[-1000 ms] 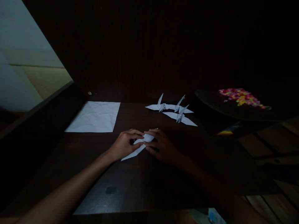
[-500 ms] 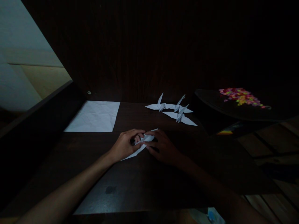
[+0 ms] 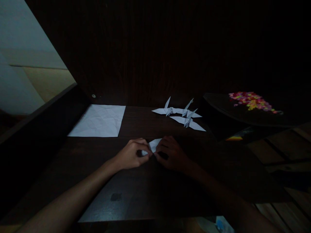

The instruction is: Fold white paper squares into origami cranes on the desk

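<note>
Between my two hands is a small folded piece of white paper [image 3: 154, 144], partly hidden by the fingers. My left hand [image 3: 135, 153] pinches it from the left, thumb and fingertips together at its near edge. From the right, my right hand [image 3: 172, 153] pinches the same edge, its fingertips almost touching those of the left. Beyond the hands, to the right, several white paper cranes [image 3: 187, 122] with pointed wings lie close together. A creased white sheet of paper [image 3: 98, 121] lies flat at the back left.
The dark wooden table [image 3: 136, 194] has a tall dark panel [image 3: 136, 55] behind it and a low side board [image 3: 39, 113] on the left. At right stands a black object [image 3: 218, 110] with a colourful pattern. Wooden slats [image 3: 269, 149] show beyond the table.
The folded paper has been turned and gathered; its long points no longer stick out past my hands. Both sets of fingertips have come together at its near edge.
</note>
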A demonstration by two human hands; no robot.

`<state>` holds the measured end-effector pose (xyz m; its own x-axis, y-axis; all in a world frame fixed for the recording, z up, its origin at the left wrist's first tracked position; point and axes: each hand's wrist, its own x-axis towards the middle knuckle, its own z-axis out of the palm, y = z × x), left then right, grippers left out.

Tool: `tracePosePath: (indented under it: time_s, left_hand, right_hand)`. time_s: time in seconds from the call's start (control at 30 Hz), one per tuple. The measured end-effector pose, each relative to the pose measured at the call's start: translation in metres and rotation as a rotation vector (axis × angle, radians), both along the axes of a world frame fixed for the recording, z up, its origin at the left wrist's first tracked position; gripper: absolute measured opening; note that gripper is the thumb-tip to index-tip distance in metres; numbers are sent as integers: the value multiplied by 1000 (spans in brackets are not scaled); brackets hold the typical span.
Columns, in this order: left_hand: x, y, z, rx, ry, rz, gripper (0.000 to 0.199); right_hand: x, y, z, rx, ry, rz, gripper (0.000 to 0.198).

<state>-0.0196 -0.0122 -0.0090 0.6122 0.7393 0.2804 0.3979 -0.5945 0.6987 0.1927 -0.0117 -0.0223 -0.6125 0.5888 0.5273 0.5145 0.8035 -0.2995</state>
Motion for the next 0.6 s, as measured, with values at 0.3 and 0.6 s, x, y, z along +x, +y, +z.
tracePosePath:
  time_s: [0.3, 0.6]
  left_hand:
    - [1, 2, 0, -36, 3, 50, 20]
    - [0, 6, -3, 88, 88, 175, 23]
  right_hand:
    - [0, 5, -6, -40, -62, -138, 20]
    - [0, 6, -8, -109, -35, -277, 15]
